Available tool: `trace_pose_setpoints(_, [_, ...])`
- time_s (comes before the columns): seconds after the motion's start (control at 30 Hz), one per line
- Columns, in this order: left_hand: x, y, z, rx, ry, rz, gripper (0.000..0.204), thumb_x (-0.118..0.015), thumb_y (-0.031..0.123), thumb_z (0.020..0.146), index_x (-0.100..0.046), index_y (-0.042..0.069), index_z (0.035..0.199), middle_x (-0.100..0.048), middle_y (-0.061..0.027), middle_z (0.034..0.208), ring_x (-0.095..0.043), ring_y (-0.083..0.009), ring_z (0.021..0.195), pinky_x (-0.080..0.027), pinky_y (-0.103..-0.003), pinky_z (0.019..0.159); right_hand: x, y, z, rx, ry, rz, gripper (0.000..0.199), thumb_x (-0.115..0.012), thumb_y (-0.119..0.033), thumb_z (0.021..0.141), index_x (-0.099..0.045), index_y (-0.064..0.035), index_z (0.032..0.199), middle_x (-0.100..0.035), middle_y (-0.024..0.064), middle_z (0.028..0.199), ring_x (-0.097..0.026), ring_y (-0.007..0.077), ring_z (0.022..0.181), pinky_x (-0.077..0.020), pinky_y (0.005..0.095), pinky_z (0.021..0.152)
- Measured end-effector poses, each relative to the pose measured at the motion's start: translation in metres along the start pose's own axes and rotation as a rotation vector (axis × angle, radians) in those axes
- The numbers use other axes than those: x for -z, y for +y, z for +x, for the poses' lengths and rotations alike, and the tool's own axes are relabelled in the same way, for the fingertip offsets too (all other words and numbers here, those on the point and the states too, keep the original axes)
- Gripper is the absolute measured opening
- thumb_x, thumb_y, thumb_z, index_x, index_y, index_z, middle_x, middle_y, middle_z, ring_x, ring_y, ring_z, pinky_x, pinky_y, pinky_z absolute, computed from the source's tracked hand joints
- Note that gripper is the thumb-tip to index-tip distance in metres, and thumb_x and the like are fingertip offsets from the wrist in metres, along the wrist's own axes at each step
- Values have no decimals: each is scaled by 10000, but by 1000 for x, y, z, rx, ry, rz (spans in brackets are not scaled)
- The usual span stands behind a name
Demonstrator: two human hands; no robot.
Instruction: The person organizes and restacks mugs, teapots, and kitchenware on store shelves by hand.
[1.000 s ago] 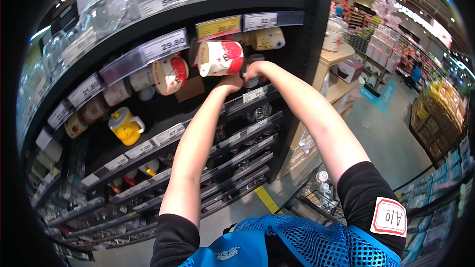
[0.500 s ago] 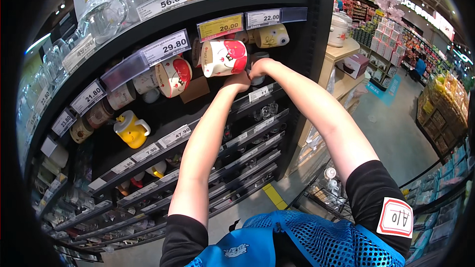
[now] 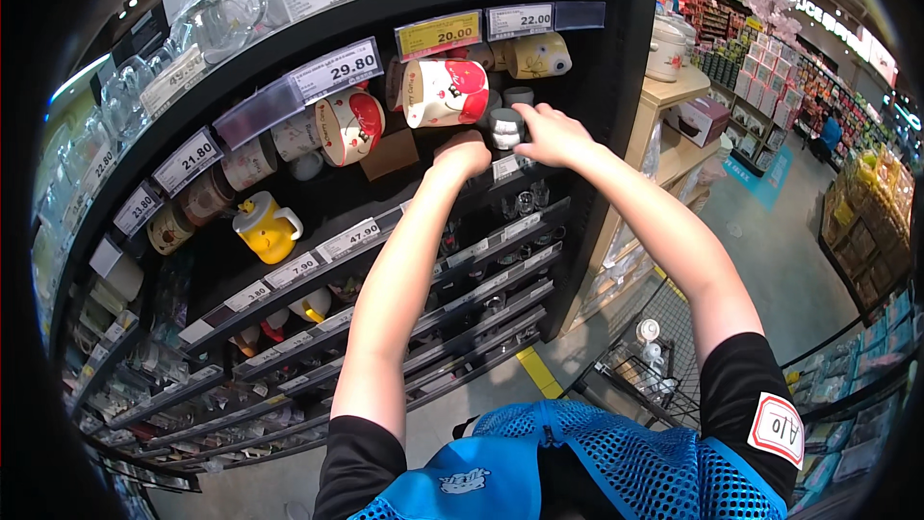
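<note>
Yellow mug [image 3: 269, 230] upright on black shelf [image 3: 337, 196]. Further right, left hand [image 3: 464, 152]: fingers curled, cannot tell whether its grip holds anything. Dark grey cup [image 3: 506, 129]: near shelf's front edge, between the hands. Right hand [image 3: 560, 137]: grip parted, thumb and fingers at cup's right side.

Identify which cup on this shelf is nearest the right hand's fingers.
The small dark grey cup with pale markings, between the left hand and right hand; the grey cup behind it and the red-and-white mugs sit farther away.
</note>
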State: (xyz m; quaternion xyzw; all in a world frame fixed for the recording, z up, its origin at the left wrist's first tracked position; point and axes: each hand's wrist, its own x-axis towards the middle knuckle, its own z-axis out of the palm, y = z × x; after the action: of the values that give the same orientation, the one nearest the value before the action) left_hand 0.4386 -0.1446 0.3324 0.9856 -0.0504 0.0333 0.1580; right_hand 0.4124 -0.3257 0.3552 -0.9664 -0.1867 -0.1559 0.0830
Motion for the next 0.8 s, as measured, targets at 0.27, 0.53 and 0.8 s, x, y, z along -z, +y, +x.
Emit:
trace_pose_setpoints(0.27, [-55, 72, -125, -583, 675, -242, 509, -607, 45, 802, -497, -14, 1296, -509, -200, 1279, -490, -366, 1190, -370, -467, 1024, 38, 124, -243, -276, 169, 786, 503, -673, -168, 862, -515, -81, 1332, -605, 106, 1183, -585, 195, 1072, -469, 319, 926])
trace_pose_setpoints(0.53, [-313, 156, -226, -830, -378, -525, 482, -644, 90, 821, -541, 45, 1289, -508, -175, 1298, -500, -353, 1201, -411, -425, 1015, -164, 347, -502, -1075, -3, 817, 437, -670, -216, 850, -563, -31, 1232, -633, 77, 1004, -590, 149, 920, -475, 297, 809])
trace_pose_setpoints(0.8, [-442, 179, -273, -615, -723, -502, 422, -641, 109, 829, -556, 31, 1236, -550, -146, 1238, -499, -334, 1189, -398, -430, 1003, -413, 419, -704, -1309, -396, 356, 673, -754, -224, 716, -498, -21, 1304, -609, 248, 1151, -613, 365, 1079, -504, 439, 896])
